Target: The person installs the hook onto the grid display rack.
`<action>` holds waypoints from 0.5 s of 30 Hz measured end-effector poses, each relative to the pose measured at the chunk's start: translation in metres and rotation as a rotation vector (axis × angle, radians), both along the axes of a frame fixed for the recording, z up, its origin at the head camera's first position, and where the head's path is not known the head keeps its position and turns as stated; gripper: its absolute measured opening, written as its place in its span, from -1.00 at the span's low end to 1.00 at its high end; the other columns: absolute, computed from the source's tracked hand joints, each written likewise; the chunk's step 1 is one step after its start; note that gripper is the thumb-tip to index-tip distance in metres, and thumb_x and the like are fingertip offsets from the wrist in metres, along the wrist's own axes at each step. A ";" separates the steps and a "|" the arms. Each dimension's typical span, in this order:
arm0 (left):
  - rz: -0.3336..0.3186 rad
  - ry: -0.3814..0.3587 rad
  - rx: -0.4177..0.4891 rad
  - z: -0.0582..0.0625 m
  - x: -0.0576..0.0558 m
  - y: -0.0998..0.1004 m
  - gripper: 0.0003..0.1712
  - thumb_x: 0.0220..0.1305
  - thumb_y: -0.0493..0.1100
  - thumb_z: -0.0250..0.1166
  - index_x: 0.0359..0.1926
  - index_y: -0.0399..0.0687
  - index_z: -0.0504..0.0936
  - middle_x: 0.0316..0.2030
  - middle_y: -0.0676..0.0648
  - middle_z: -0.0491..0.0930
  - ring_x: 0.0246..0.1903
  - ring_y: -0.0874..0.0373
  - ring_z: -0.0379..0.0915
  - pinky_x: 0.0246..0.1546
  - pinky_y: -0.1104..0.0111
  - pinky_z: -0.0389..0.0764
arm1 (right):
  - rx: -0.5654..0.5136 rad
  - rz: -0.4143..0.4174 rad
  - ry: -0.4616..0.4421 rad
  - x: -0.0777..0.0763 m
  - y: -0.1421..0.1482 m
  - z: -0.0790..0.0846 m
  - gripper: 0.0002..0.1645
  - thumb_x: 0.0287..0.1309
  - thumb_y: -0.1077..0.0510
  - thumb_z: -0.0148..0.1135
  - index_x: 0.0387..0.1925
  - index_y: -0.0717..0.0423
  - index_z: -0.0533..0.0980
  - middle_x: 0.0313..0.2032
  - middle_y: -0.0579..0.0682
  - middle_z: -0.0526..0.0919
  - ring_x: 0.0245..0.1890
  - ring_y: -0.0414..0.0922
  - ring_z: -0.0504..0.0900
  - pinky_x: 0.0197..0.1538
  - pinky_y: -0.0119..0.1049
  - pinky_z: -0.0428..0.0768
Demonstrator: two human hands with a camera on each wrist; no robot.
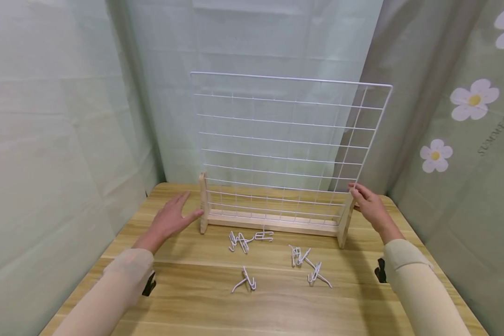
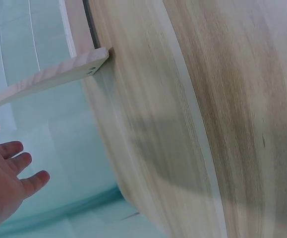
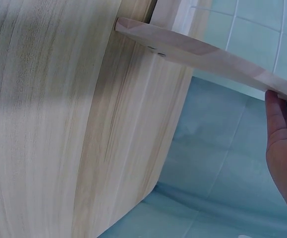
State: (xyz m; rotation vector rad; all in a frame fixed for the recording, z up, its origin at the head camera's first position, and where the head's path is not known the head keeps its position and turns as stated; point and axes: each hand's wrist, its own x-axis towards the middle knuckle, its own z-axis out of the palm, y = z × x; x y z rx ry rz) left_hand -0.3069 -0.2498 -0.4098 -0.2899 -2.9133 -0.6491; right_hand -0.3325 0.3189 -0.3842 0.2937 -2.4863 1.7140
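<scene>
A white wire grid panel (image 1: 291, 79) stands upright in a wooden base (image 1: 273, 223) with a wooden post at each end. Thumb and fingers of my right hand (image 1: 371, 207) pinch the top of the right post (image 1: 345, 221), beside the panel's edge. In the right wrist view, fingertips meet the edge of that post (image 3: 207, 54). My left hand (image 1: 170, 217) is spread with straight fingers, its thumb close to the left post (image 1: 203, 205). The left wrist view shows those fingers (image 2: 34, 183) apart from the post (image 2: 49, 77), holding nothing.
Several white wire hooks lie on the wooden table (image 1: 185, 298): a cluster (image 1: 242, 242) before the base, a group (image 1: 298, 256) to the right, and single ones (image 1: 247, 280) nearer me. Pale curtains (image 1: 67, 140) hang around the table; flowers decorate the right one.
</scene>
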 end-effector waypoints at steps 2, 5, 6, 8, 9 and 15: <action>-0.002 0.002 0.009 0.000 0.000 0.001 0.09 0.34 0.45 0.01 0.53 -0.27 -0.01 0.46 -0.43 0.00 0.41 -0.41 -0.10 0.27 -0.35 0.00 | 0.002 -0.003 -0.001 0.000 0.000 0.000 -0.35 0.56 -0.03 -0.21 0.44 0.33 0.13 0.42 0.39 0.16 0.39 0.28 0.17 0.30 0.23 0.25; -0.005 0.002 0.026 -0.001 0.000 0.004 0.07 0.34 0.41 0.05 0.52 -0.28 0.02 0.46 -0.42 0.01 0.42 -0.40 -0.10 0.29 -0.32 0.00 | 0.006 -0.009 -0.007 0.000 -0.001 0.001 -0.33 0.56 -0.06 -0.20 0.44 0.33 0.14 0.42 0.38 0.15 0.39 0.27 0.16 0.31 0.23 0.24; -0.005 0.000 0.030 -0.001 0.001 0.005 0.07 0.33 0.41 0.07 0.52 -0.27 0.02 0.46 -0.42 0.01 0.42 -0.40 -0.10 0.30 -0.31 0.01 | 0.009 -0.010 -0.009 0.001 -0.002 0.001 -0.33 0.56 -0.06 -0.20 0.44 0.32 0.14 0.43 0.38 0.15 0.39 0.27 0.16 0.31 0.23 0.24; -0.008 -0.002 0.039 -0.002 0.000 0.008 0.07 0.32 0.41 0.08 0.52 -0.25 0.03 0.46 -0.41 0.02 0.42 -0.39 -0.09 0.30 -0.31 0.01 | 0.015 -0.011 -0.013 0.002 -0.002 0.002 -0.33 0.55 -0.07 -0.20 0.45 0.30 0.14 0.43 0.37 0.15 0.39 0.27 0.16 0.32 0.23 0.23; -0.010 -0.001 0.042 -0.002 0.001 0.009 0.07 0.31 0.42 0.09 0.52 -0.23 0.03 0.46 -0.41 0.02 0.42 -0.39 -0.09 0.30 -0.31 0.01 | 0.014 -0.010 -0.013 0.003 -0.002 0.003 -0.33 0.55 -0.07 -0.20 0.45 0.29 0.14 0.43 0.37 0.14 0.40 0.27 0.16 0.32 0.23 0.22; -0.036 0.021 0.047 -0.005 0.003 0.014 0.09 0.27 0.45 0.11 0.53 -0.18 0.06 0.44 -0.40 0.09 0.39 -0.39 0.00 0.27 -0.30 0.10 | 0.012 -0.006 -0.020 0.006 -0.003 0.004 -0.33 0.56 -0.06 -0.21 0.46 0.28 0.12 0.43 0.37 0.14 0.40 0.30 0.14 0.32 0.24 0.22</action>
